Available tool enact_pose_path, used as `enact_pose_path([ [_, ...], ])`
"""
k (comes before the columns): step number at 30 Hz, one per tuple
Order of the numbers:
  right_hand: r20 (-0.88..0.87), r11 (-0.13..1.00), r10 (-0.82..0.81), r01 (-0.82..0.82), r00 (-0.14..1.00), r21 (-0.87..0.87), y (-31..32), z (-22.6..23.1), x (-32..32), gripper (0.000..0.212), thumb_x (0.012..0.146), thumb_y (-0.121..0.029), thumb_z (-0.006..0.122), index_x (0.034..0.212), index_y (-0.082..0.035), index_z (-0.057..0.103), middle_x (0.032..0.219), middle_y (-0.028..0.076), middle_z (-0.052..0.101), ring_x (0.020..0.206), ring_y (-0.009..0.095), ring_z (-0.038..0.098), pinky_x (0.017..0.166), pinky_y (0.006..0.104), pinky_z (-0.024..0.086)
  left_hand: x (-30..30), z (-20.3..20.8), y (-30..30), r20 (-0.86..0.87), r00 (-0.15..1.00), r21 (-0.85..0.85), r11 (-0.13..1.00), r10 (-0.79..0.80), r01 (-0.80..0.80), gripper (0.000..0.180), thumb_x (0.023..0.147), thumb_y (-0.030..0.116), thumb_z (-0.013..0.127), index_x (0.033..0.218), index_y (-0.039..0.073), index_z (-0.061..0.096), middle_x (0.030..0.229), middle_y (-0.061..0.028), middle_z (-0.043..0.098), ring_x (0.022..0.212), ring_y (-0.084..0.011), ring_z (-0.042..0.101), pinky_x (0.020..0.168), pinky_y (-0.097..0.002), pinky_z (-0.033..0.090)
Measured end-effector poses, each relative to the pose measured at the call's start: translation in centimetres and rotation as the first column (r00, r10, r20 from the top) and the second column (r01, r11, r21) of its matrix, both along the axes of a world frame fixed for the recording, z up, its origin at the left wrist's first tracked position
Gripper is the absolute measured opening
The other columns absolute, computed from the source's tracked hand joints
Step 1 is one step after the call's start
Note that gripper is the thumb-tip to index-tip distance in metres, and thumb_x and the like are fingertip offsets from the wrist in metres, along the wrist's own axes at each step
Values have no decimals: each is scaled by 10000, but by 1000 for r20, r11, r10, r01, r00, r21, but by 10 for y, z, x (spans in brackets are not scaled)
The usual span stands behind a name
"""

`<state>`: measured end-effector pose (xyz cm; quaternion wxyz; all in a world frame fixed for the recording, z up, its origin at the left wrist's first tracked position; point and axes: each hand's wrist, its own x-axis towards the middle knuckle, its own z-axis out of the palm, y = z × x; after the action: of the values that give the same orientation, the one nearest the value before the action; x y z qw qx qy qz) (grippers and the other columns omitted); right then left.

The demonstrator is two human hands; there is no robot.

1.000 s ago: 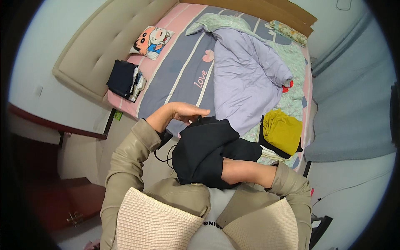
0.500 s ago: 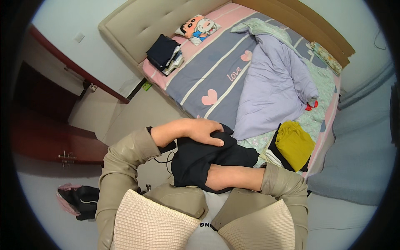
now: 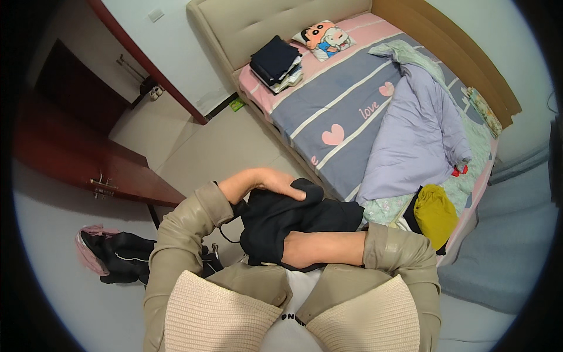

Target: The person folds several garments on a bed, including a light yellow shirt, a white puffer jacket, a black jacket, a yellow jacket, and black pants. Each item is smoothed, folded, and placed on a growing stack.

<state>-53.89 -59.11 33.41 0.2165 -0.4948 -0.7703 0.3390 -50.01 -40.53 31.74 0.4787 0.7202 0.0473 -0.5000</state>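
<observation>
A black garment (image 3: 275,220) is bunched up in front of my body, its exact kind hard to make out in the folds. My left hand (image 3: 280,183) is closed on its upper edge, thumb over the cloth and fingers behind it. My right forearm reaches across from the right, and the right hand goes in under or inside the same cloth, where its fingers are hidden. Beyond the garment, to the right, a mustard-yellow folded garment (image 3: 435,216) lies on top of dark and white clothes at the bed's near corner.
On the bed (image 3: 316,120) lie a lilac quilt (image 3: 410,135), a stack of dark folded clothes (image 3: 274,61) and a cartoon pillow (image 3: 326,40). A dark red door (image 3: 82,170) stands at the left, with hanging clothes (image 3: 120,255) below it. Grey-blue curtains (image 3: 498,234) hang at right.
My view has turned left, so bed and door sit farther right in it. My left hand has shifted slightly left along the black garment, still gripping; the right hand stays hidden in the cloth.
</observation>
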Motion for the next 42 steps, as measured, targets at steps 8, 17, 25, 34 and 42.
enact_pose_path([
  [8,386,919,-73,213,920,-332,77,2,-12,330,789,-126,498,1084,-167,639,939,176,646,875,327,632,758,417,506,-71,17,115,323,694,-241,765,643,-597,407,691,185,601,1029,-41,599,921,-74,628,825,-144,577,756,-272,465],
  [17,260,799,-540,585,800,-141,81,-57,-8,386,786,-78,518,1167,-116,569,851,194,618,792,347,613,732,419,498,-128,47,166,571,336,-464,632,749,-621,424,682,39,535,1102,-15,555,963,-13,593,893,-102,535,844,-249,421],
  [25,-151,668,-741,739,654,-80,77,-47,25,702,687,-97,687,1312,-12,378,1105,176,452,1028,293,483,904,354,408,-131,67,172,672,401,-466,776,623,-424,209,678,3,499,880,-1,550,801,46,519,748,-48,455,683,-208,402],
  [34,-403,621,-720,784,565,-11,128,14,67,828,640,-215,753,1311,-23,307,1177,114,472,1098,197,442,951,308,345,-123,84,179,705,343,-495,777,620,-388,158,657,-23,479,696,60,351,694,49,364,657,-36,340,581,-197,313],
  [42,-396,532,-734,830,552,171,142,40,65,142,768,-51,574,879,2,502,772,131,525,690,190,499,639,308,411,-131,85,200,861,348,-148,837,372,-527,189,654,34,512,756,50,354,809,-32,490,763,-106,417,712,-239,372],
])
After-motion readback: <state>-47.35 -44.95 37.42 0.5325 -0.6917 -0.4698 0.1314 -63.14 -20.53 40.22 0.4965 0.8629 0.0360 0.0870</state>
